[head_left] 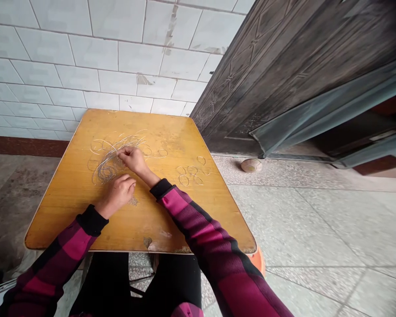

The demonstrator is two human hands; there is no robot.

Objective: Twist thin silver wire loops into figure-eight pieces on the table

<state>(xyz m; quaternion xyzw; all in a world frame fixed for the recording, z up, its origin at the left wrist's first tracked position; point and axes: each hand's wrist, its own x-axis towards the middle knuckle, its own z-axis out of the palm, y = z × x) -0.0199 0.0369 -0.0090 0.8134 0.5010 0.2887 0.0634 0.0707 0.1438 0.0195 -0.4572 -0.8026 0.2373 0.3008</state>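
Note:
A tangle of thin silvery wire (109, 155) lies on the far left part of a small wooden table (171, 211). My right hand (133, 158) reaches into the tangle and its fingers pinch a strand near the middle. My left hand (119, 192) rests closed on the tabletop just below the tangle, fingers curled; what it holds, if anything, is hidden. Several small wire loops (191, 171) lie apart on the right side of the table. Both arms wear pink and black checked sleeves.
A white tiled wall (86, 57) stands behind the table. A dark carved door (284, 75) is at the right. A round stone (251, 165) lies on the speckled floor by the door. An orange object (259, 260) peeks out under the table's right corner.

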